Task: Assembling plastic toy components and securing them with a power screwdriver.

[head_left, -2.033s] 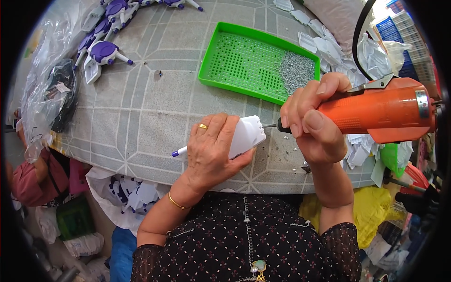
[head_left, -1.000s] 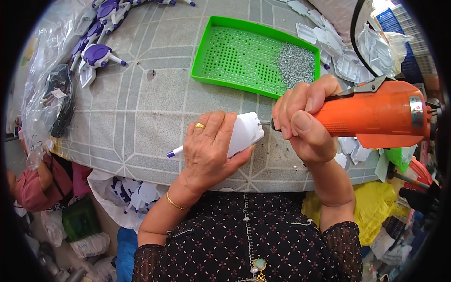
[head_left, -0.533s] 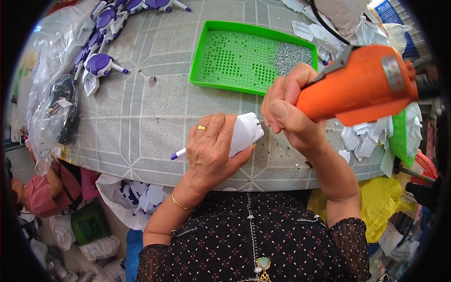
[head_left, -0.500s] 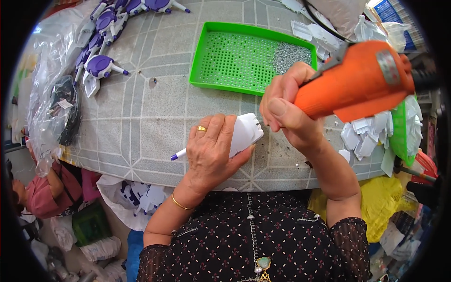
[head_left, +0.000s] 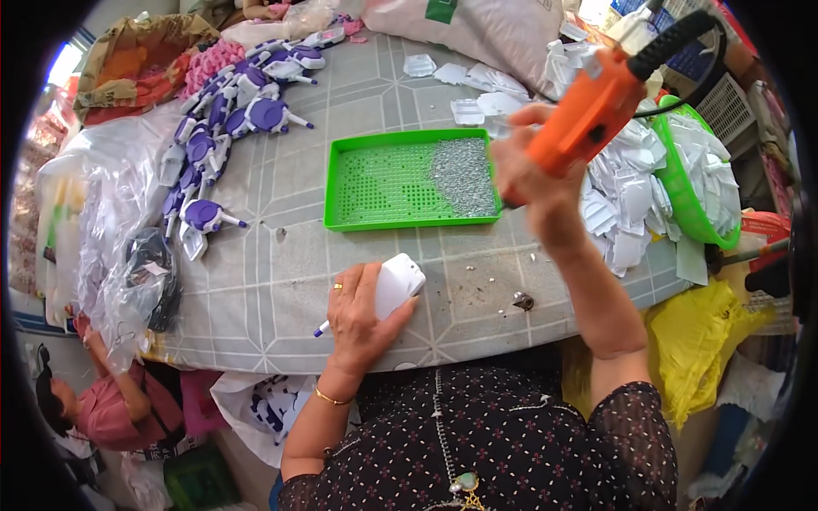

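Observation:
My left hand (head_left: 358, 315) lies over a white plastic housing (head_left: 397, 283) on the table, fingers and thumb closed about it. A thin purple-tipped stem sticks out on the other side of that hand. Raised by the right end of a green perforated tray (head_left: 400, 225), my right hand (head_left: 541, 183) grips an orange power screwdriver (head_left: 588, 111), its black cord leading up and away. Small silvery screws (head_left: 464, 179) are heaped in the tray's right part. Motion smears the right hand, and the driver's tip is hard to make out.
Purple-and-white plastic assemblies (head_left: 260, 113) form a curved pile at the left, beside clear plastic bags (head_left: 111, 221). White plastic pieces (head_left: 626, 192) are piled at the right, near a green basket (head_left: 700, 204). A small metal piece (head_left: 523, 301) lies near the front. Another person (head_left: 119, 409) sits at the left.
My view has shifted, showing more of the table's far side. The right hand has carried the screwdriver to the tray's right end and turned it more upright. My left hand still holds the housing.

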A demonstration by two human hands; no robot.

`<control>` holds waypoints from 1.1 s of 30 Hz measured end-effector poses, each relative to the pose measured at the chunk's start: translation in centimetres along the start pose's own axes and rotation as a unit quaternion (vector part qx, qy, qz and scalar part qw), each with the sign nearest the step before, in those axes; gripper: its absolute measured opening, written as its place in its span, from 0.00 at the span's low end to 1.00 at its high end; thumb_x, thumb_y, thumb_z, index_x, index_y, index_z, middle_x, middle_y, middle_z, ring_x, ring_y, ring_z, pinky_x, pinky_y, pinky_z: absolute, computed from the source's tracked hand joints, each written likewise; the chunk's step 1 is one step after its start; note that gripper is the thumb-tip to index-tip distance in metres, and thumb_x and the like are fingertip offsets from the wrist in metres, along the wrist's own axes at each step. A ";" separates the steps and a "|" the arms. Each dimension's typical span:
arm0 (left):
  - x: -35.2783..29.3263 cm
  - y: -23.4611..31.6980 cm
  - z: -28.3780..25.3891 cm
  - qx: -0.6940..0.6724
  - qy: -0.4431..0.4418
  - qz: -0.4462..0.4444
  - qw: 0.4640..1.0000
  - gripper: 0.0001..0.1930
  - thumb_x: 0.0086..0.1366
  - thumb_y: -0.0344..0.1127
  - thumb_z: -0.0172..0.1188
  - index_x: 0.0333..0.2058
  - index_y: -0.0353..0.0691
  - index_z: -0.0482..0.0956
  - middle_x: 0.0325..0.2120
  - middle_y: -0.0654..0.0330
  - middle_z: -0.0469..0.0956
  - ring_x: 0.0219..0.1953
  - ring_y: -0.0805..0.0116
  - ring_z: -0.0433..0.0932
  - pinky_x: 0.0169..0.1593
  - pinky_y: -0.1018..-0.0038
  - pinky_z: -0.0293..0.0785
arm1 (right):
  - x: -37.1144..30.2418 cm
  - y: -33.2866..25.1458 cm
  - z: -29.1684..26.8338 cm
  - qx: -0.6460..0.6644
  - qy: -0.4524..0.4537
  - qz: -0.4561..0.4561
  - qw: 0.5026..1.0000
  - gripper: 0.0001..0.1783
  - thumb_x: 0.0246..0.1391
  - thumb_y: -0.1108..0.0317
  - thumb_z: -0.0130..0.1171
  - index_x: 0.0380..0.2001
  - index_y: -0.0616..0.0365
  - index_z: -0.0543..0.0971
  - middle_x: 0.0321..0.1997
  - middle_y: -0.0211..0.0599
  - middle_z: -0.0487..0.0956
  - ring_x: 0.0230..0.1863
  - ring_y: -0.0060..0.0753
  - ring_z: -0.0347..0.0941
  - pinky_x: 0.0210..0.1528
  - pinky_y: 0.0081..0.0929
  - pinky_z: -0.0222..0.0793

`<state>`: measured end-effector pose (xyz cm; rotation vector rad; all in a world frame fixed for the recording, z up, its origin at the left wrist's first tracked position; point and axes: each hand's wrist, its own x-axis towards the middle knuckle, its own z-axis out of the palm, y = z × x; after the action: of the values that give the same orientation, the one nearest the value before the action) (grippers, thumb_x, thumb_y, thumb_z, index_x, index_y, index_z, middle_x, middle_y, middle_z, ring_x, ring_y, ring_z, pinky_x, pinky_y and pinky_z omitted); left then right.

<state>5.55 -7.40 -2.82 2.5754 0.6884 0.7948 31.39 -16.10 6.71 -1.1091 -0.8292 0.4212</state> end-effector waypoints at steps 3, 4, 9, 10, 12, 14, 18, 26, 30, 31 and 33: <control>-0.8 0.5 -1.4 -0.006 0.044 0.004 0.999 0.36 0.46 0.38 0.78 0.54 0.32 0.75 0.48 0.46 0.77 0.49 0.46 0.75 0.53 0.56 0.73 | 1.2 0.4 -3.7 -0.161 0.127 -0.008 0.979 0.25 0.57 0.67 0.67 0.54 0.62 0.72 0.23 0.23 0.73 0.21 0.13 0.65 0.26 0.16 0.60; -1.0 0.9 -1.7 0.001 0.042 -0.004 0.999 0.36 0.46 0.38 0.78 0.54 0.32 0.75 0.48 0.46 0.77 0.49 0.46 0.75 0.53 0.56 0.73 | 1.5 1.3 -5.3 -0.196 0.157 -0.026 0.968 0.25 0.57 0.66 0.68 0.55 0.62 0.72 0.25 0.23 0.75 0.23 0.13 0.67 0.29 0.16 0.63; -2.0 1.4 -2.7 -0.015 0.059 0.014 0.998 0.38 0.46 0.38 0.79 0.55 0.31 0.74 0.49 0.46 0.76 0.50 0.47 0.75 0.53 0.58 0.73 | -0.8 4.2 -9.8 -0.316 0.231 -0.132 0.911 0.36 0.60 0.68 0.64 0.67 0.63 0.62 0.62 0.38 0.73 0.60 0.32 0.69 0.61 0.29 0.63; -2.3 1.3 -2.9 -0.013 0.063 0.010 0.998 0.38 0.45 0.37 0.79 0.56 0.31 0.74 0.50 0.46 0.76 0.51 0.48 0.75 0.53 0.59 0.74 | -2.3 3.9 -9.4 -0.378 0.263 -0.176 0.870 0.35 0.60 0.70 0.62 0.68 0.63 0.61 0.67 0.41 0.70 0.66 0.36 0.66 0.66 0.34 0.60; -2.9 1.2 -3.7 -0.006 0.078 0.010 0.997 0.38 0.46 0.38 0.79 0.55 0.31 0.74 0.48 0.46 0.76 0.49 0.47 0.75 0.53 0.57 0.74 | -5.5 3.9 -8.6 -0.415 0.239 -0.228 0.848 0.31 0.59 0.76 0.58 0.65 0.65 0.65 0.67 0.44 0.70 0.67 0.40 0.66 0.68 0.38 0.58; -4.2 0.8 -5.3 0.014 0.104 -0.003 0.994 0.36 0.46 0.37 0.78 0.54 0.32 0.74 0.47 0.47 0.76 0.47 0.48 0.76 0.53 0.58 0.74 | -6.6 4.2 -8.0 -0.408 0.081 -0.275 0.867 0.23 0.56 0.81 0.58 0.56 0.65 0.73 0.61 0.48 0.76 0.61 0.43 0.72 0.67 0.38 0.62; -10.2 -0.9 -9.8 0.057 0.167 -0.140 0.974 0.32 0.48 0.31 0.74 0.53 0.34 0.74 0.47 0.54 0.75 0.48 0.57 0.75 0.55 0.64 0.72 | -4.5 4.1 -8.4 -0.523 0.023 -0.266 0.809 0.15 0.54 0.81 0.58 0.45 0.59 0.80 0.47 0.41 0.83 0.52 0.40 0.78 0.56 0.34 0.70; -27.8 -11.4 -10.1 0.196 0.192 -0.255 0.927 0.31 0.51 0.33 0.73 0.53 0.33 0.73 0.46 0.48 0.74 0.49 0.47 0.74 0.57 0.59 0.70 | 6.6 13.8 -18.1 -0.533 0.046 -0.155 0.831 0.17 0.52 0.70 0.61 0.47 0.59 0.81 0.43 0.46 0.83 0.47 0.50 0.80 0.52 0.42 0.74; -32.4 -15.1 -7.1 0.277 0.017 -0.221 0.935 0.36 0.49 0.41 0.74 0.55 0.29 0.73 0.50 0.39 0.76 0.54 0.36 0.72 0.57 0.49 0.69 | 11.4 13.1 -12.7 -0.542 -0.139 -0.076 0.826 0.36 0.51 0.52 0.66 0.61 0.57 0.73 0.63 0.55 0.73 0.66 0.57 0.67 0.68 0.45 0.61; -31.6 -14.9 -6.5 0.258 0.025 -0.233 0.937 0.35 0.49 0.41 0.74 0.54 0.30 0.74 0.48 0.40 0.76 0.52 0.37 0.73 0.55 0.50 0.70 | 12.0 13.2 -12.3 -0.532 -0.150 -0.082 0.829 0.36 0.51 0.52 0.66 0.61 0.57 0.73 0.63 0.55 0.73 0.66 0.57 0.67 0.68 0.45 0.61; -28.6 -15.0 -6.0 0.235 0.024 -0.251 0.939 0.32 0.49 0.41 0.73 0.51 0.32 0.75 0.45 0.42 0.76 0.48 0.38 0.74 0.51 0.50 0.71 | 13.8 12.7 -12.0 -0.674 -0.219 0.022 0.705 0.42 0.51 0.45 0.67 0.62 0.63 0.72 0.66 0.57 0.70 0.66 0.58 0.67 0.69 0.45 0.60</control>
<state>-23.88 -9.57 -17.23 2.5744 1.6371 0.5714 50.56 -8.96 -2.06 -2.4528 -1.6274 0.0236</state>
